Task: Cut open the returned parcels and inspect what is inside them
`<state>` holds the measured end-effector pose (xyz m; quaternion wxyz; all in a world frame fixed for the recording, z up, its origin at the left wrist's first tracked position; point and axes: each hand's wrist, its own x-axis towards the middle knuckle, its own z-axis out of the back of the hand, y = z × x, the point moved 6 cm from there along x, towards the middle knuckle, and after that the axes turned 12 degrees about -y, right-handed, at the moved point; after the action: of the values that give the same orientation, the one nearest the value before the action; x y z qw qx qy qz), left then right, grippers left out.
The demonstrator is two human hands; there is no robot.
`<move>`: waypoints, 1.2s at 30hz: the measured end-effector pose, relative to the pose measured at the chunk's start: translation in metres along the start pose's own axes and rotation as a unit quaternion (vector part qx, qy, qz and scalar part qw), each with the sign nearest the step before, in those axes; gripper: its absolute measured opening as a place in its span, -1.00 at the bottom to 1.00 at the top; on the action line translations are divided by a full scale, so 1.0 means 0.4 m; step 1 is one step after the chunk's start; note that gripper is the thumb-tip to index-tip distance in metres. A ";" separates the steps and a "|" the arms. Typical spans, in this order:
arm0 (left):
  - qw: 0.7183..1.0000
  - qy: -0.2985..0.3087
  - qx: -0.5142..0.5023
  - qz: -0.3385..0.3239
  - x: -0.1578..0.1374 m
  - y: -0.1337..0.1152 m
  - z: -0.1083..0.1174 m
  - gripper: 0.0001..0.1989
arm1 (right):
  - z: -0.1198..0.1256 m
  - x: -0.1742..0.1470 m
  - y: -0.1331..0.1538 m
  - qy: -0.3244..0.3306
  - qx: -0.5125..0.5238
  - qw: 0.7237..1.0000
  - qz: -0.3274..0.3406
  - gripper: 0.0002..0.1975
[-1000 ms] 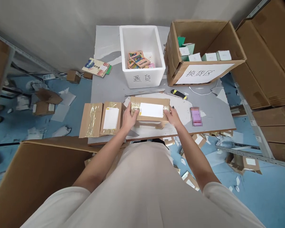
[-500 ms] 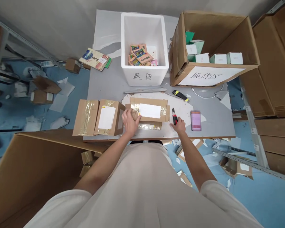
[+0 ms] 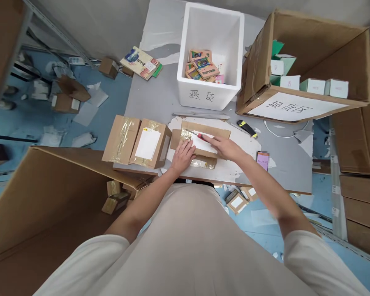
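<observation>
A small cardboard box (image 3: 217, 130) with a white label and shiny tape lies in front of me, its side flaps sticking out. Fingers stretched out, my left hand (image 3: 183, 156) rests on the box's near left part. My right hand (image 3: 226, 147) is closed around a red and black utility knife (image 3: 200, 136), whose blade points left across the top of the box near the tape. Below the box's near edge shows another taped carton (image 3: 203, 163), partly covered. The knife's handle end is hidden in my right hand.
Two taped cartons (image 3: 148, 144) stand at the left. Behind are a white foam box (image 3: 200, 96) with booklets and a large cardboard box (image 3: 259, 78) holding smaller boxes. A yellow-black cutter (image 3: 247, 128) and a phone (image 3: 262, 160) lie right. A big open carton (image 3: 64, 197) stands lower left.
My right hand has picked up the red and black utility knife from the table and brought it left over the box. My left hand has flattened onto the box. The view has shifted.
</observation>
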<state>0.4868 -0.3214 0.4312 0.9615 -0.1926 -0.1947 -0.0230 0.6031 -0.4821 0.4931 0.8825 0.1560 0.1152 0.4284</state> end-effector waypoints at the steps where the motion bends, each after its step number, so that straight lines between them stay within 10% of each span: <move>1: 1.000 0.002 0.003 -0.001 0.002 0.000 -0.002 -0.61 | -0.004 0.029 0.019 0.028 -0.013 0.999 0.015 -0.35; 19: 0.999 0.049 -0.004 -0.010 -0.006 0.018 -0.039 -0.61 | 0.007 0.046 0.049 0.192 -0.174 0.965 0.031 -0.14; 25: 0.999 0.053 -0.006 0.000 -0.006 0.025 -0.044 -0.58 | 0.072 -0.084 -0.046 0.234 -0.228 0.944 -0.045 -0.30; 36: 0.998 0.054 0.027 -0.024 0.016 0.015 -0.003 -0.62 | 0.122 -0.302 -0.112 0.115 -0.156 0.969 -0.153 -0.41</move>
<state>0.4941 -0.3160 0.4304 0.9747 -0.1598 -0.1474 -0.0513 0.5784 -0.6124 0.5299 0.9321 -0.0532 0.1698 0.3155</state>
